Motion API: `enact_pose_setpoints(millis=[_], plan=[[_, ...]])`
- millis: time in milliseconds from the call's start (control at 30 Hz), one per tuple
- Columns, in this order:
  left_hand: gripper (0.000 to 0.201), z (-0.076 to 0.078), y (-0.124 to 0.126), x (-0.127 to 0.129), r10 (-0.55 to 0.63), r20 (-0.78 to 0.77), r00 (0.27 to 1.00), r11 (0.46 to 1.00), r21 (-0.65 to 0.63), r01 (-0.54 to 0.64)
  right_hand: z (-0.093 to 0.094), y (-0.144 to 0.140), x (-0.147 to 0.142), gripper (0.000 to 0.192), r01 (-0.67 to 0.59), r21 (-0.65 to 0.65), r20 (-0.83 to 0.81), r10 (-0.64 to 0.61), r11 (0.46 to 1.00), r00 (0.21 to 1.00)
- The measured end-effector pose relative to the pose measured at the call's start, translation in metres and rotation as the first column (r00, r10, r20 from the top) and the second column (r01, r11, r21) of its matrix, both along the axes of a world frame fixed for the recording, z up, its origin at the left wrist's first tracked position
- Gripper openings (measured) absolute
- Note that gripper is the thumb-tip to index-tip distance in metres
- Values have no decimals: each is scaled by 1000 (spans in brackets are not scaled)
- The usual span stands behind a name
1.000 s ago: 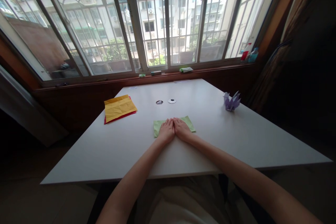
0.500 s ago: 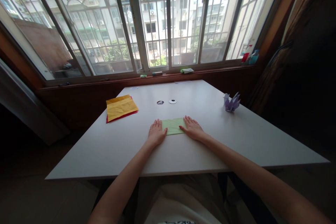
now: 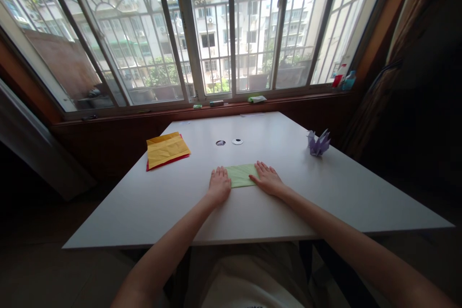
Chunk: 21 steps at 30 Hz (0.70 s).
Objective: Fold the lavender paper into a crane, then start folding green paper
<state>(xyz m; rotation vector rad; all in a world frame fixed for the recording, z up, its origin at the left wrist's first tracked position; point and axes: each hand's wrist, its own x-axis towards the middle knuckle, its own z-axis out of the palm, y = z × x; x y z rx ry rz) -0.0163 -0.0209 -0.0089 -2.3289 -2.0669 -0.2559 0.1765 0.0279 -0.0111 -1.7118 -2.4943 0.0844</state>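
From the head camera, no brand, label or writing could be read on anything in the room.

A green paper [image 3: 241,175] lay flat near the middle of the white surface [image 3: 325,197], folded into a long, pale rectangle. The person's left hand [image 3: 219,185] pressed palm down on its left end, and the right hand [image 3: 267,179] pressed palm down on its right end, so that only the strip between them showed. Neither hand had a grip on the sheet: the fingers [image 3: 260,167] were stretched out flat and close together, holding nothing. Both bare forearms reached in from the bottom of the frame.

To the left, well apart from the hands, sat a stack of yellow paper [image 3: 166,148] with a red sheet [image 3: 159,164] showing at its lower edge. A purple paper crane [image 3: 318,143] stood upright near the right edge of the surface. Two small round holes [image 3: 228,142] sat side by side beyond the green sheet, one dark and one ringed in white.

Behind the surface ran a dark wooden sill [image 3: 224,106] carrying a few small items too small to tell, with a red and a blue bottle [image 3: 343,79] at its right corner. Barred windows [image 3: 216,29] looked onto sunlit apartment blocks and trees. A brown curtain [image 3: 415,43] hung on the right.
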Motion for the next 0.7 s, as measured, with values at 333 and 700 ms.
enact_pose_setpoints(millis=[333,700], plan=[[64,-7,-28,52,-218,78,973,975,-38,221,-5,1,1,65,2,33,1,-2,999,1000],[64,-3,-55,0,-112,78,991,990,-74,118,-6,4,1,69,0,10,-21,1,1000,1000]])
